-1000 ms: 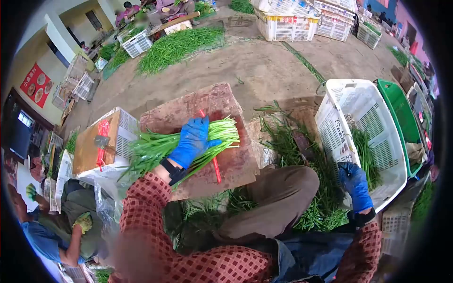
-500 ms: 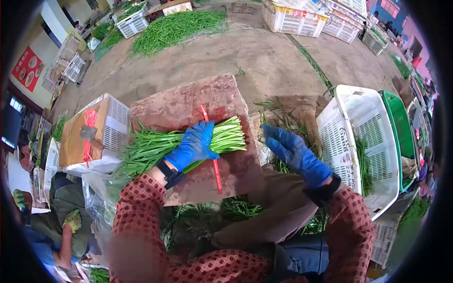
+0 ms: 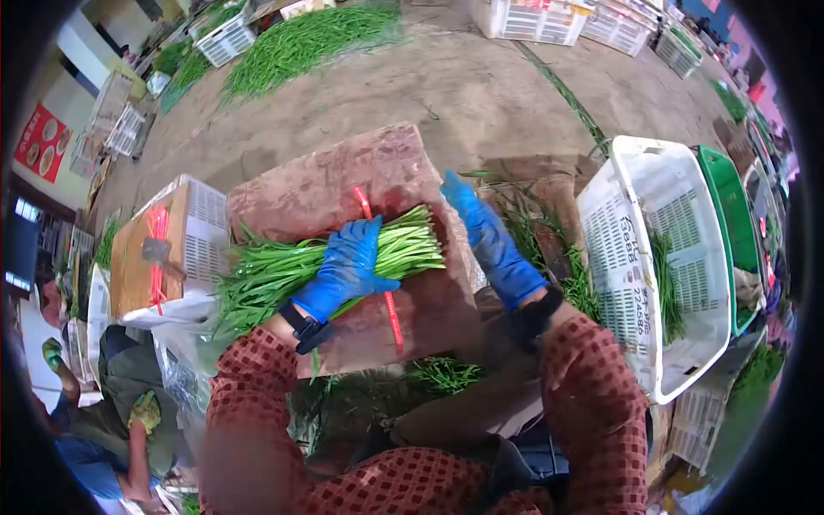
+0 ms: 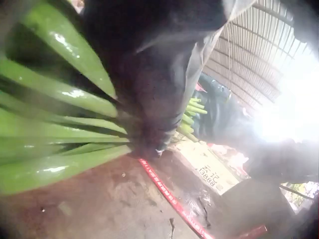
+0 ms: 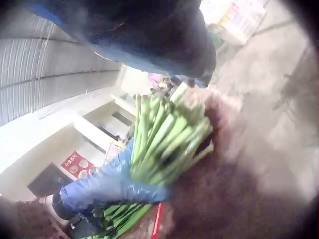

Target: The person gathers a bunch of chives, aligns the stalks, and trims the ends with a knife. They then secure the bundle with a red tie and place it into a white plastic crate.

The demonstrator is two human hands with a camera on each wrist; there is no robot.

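Note:
On a reddish board (image 3: pixel 309 176) lies a bundle of garlic chives (image 3: pixel 408 245), cut pale ends to the right and leaves to the left. My left hand (image 3: pixel 348 262), in a blue glove, grips the bundle around its middle from above. Beneath the bundle a red printed tie strip (image 3: pixel 393 319) runs crosswise, both its ends showing. Just right of the cut ends my right hand (image 3: pixel 493 245), also blue-gloved, is held up with fingers straight and nothing in it. In the right wrist view the stalk ends (image 5: pixel 172 132) fan out beside that hand.
To the right stands a white crate (image 3: pixel 614 257) with some chives inside, a green crate (image 3: pixel 725 223) behind it. On the left, red strips (image 3: pixel 157 249) hang over a box (image 3: pixel 129 240). Loose chives (image 3: pixel 446 373) lie below the board. Another person (image 3: pixel 120 412) sits at lower left.
My right hand has moved left from the white crate to beside the bundle's cut ends, its fingers straightening. The left hand stays on the bundle.

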